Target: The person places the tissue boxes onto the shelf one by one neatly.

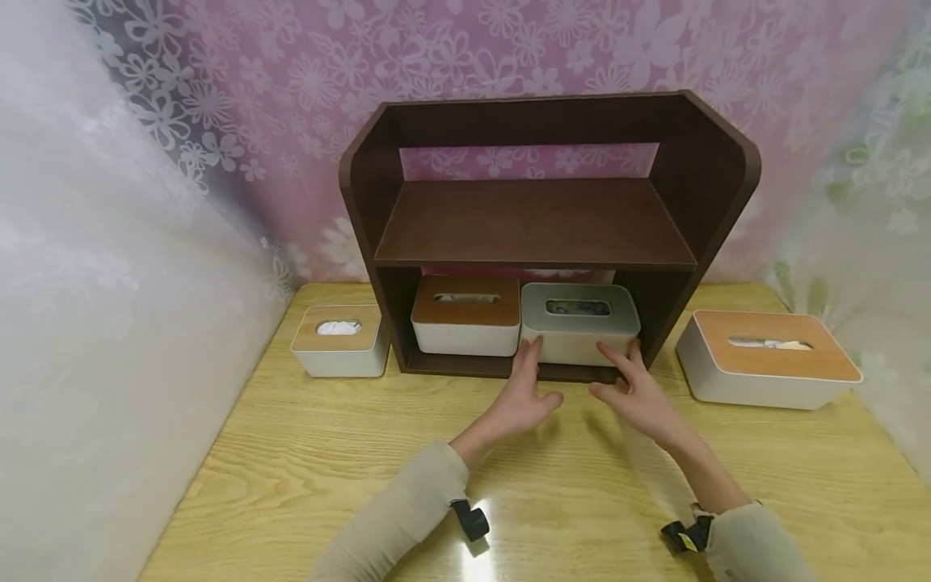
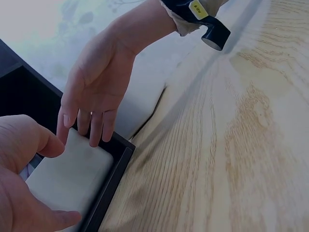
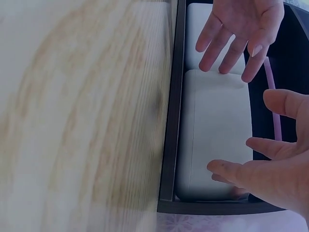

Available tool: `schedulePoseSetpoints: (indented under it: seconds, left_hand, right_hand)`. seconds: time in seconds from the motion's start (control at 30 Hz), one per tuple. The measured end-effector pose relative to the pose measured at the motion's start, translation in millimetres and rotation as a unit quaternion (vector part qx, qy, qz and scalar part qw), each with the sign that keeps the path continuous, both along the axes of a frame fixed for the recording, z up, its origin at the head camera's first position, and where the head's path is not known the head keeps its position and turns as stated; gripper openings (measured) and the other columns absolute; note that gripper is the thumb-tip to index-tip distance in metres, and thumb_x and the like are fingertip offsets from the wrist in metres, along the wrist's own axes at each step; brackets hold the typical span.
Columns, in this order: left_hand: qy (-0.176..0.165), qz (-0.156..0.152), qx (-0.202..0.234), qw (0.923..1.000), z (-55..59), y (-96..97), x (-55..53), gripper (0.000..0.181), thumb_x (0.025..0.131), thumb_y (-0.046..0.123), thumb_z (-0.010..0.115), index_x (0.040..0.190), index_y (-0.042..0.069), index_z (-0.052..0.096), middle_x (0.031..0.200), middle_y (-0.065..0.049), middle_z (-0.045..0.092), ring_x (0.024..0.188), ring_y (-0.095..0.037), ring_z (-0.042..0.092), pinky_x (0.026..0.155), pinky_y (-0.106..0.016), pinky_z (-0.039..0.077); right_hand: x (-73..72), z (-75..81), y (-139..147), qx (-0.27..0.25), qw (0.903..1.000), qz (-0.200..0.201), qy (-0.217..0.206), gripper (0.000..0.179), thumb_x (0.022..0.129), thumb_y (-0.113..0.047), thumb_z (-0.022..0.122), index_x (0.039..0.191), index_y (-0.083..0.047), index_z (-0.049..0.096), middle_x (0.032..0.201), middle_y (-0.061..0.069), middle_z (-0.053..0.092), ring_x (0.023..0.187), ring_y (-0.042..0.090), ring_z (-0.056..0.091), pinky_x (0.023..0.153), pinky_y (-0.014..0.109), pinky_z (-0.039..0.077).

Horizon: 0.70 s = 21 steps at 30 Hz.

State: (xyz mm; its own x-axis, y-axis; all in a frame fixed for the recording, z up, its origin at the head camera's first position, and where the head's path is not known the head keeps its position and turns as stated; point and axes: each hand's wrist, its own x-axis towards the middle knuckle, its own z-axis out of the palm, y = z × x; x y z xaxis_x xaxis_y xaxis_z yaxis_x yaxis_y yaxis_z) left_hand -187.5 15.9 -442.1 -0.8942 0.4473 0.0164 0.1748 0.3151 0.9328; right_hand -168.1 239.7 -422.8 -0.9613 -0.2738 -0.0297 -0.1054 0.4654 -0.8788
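Observation:
A tissue box with a grey-green lid (image 1: 579,323) sits in the right half of the dark brown shelf's lower level. At the left end of its front face is my left hand (image 1: 518,402), fingers stretched forward and thumb spread. My right hand (image 1: 643,404) reaches to the right end of the same face, fingers spread and fingertips right at the surface. Seen from the right wrist, the pale front of the box (image 3: 219,125) lies between both hands, and neither hand's fingers curl round it. Close beside it on the left stands a tissue box with a brown lid (image 1: 465,315).
The shelf (image 1: 538,222) stands against a pink flowered wall, with an upper board above the boxes. A small wood-lidded tissue box (image 1: 342,347) is left of it, and a larger orange-lidded one (image 1: 771,364) right of it. All rest on a wood-grain table (image 1: 313,469).

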Motion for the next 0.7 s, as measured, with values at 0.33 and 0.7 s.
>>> schedulePoseSetpoints:
  seconds: [0.33, 0.7]
  left_hand:
    - [0.015, -0.009, -0.016, 0.9997, -2.1, -4.0, -0.5, 0.087, 0.094, 0.012, 0.057, 0.161, 0.015, 0.002, 0.164, -0.014, -0.013, 0.146, -0.034, 0.025, 0.109, -0.045, 0.038]
    - [0.019, -0.043, 0.002, 0.9989, 5.0, -20.3, 12.2, 0.086, 0.095, 0.018, 0.058, 0.161, 0.013, 0.002, 0.165, -0.012, 0.005, 0.149, -0.030, 0.018, 0.115, -0.048, 0.030]
  right_hand:
    - [-1.5, 1.4, 3.7, 0.005, 0.9997, -0.003, 0.022, 0.071, 0.101, -0.019, 0.059, 0.158, -0.003, 0.020, 0.156, 0.029, -0.026, 0.145, 0.054, 0.002, 0.108, 0.068, 0.024]
    - [10.5, 5.5, -2.2, -0.005, 0.9998, 0.003, 0.019, 0.073, 0.101, -0.021, 0.058, 0.159, -0.005, 0.017, 0.162, 0.026, -0.008, 0.146, 0.051, 0.011, 0.107, 0.066, 0.029]
